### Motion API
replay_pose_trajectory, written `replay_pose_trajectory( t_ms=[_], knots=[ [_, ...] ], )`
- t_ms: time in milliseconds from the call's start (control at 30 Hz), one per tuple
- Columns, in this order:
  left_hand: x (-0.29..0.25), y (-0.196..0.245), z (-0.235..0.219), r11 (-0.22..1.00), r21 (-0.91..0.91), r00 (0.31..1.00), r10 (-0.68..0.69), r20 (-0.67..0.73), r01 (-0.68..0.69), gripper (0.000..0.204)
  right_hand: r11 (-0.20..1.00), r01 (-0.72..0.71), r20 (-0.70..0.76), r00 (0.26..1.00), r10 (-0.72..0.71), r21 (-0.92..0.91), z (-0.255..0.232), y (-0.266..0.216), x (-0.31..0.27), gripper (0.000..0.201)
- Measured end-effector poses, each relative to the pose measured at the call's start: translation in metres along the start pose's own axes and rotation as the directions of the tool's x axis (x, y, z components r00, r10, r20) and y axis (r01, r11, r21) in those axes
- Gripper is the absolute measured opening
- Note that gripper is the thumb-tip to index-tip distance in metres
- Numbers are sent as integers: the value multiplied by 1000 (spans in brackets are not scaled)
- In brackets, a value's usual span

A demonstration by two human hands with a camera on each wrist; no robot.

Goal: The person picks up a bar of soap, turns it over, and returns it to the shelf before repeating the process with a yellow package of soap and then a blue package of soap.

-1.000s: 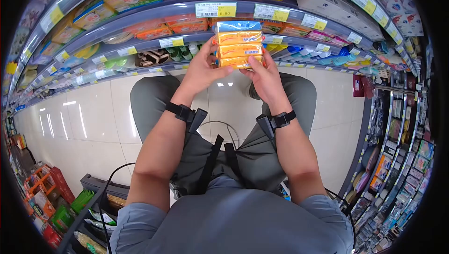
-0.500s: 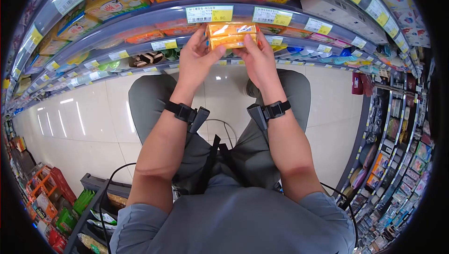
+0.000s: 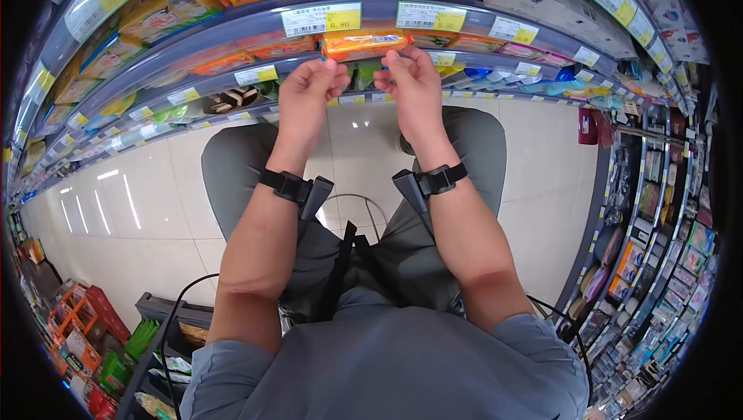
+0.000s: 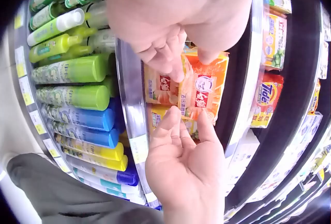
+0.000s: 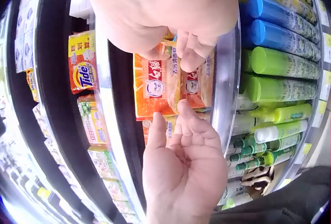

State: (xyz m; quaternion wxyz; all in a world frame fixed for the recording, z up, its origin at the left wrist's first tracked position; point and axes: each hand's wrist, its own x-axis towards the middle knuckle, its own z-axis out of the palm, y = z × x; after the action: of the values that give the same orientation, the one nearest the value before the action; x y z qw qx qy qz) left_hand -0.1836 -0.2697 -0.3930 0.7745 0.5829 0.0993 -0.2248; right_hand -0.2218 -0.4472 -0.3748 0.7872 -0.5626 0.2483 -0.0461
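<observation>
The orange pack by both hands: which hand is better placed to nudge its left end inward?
Probably the left hand: in the head view, its fingertips are by the left end of the orange pack, while the right hand is by the opposite end.

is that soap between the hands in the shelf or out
In: the left wrist view shows the soap behind the shelf rail.

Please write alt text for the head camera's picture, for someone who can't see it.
A person's left hand and right hand are at opposite ends of an orange packet on a shop shelf. Price tags show above, pale floor tiles below.
</observation>
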Motion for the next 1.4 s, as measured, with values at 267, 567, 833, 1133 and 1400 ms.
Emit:
replay_pose_trajectory(
  t_ms=[267, 567, 833, 1133, 1400],
  knots=[
    [1, 0, 6, 946, -293, 990, 140, -25, -141, 24, 975, 60, 45, 996, -71, 216, 6, -1, 0, 46],
    [9, -1, 7, 910, -352, 975, 213, -54, -219, 27, 986, 169, 51, 984, -169, -1, 2, 6, 4, 51],
    [13, -3, 11, 918, -353, 983, 158, -98, -183, 30, 968, 229, 111, 965, -240, 98, 0, 3, 4, 63],
    [10, -5, 18, 906, -332, 964, 233, -128, -263, 37, 947, 274, 182, 953, -243, -167, -4, -1, 0, 59],
    [4, 0, 22, 921, -239, 951, 297, -80, -308, 50, 952, 275, 216, 946, -243, -132, 3, -8, -5, 67]
  ],
)
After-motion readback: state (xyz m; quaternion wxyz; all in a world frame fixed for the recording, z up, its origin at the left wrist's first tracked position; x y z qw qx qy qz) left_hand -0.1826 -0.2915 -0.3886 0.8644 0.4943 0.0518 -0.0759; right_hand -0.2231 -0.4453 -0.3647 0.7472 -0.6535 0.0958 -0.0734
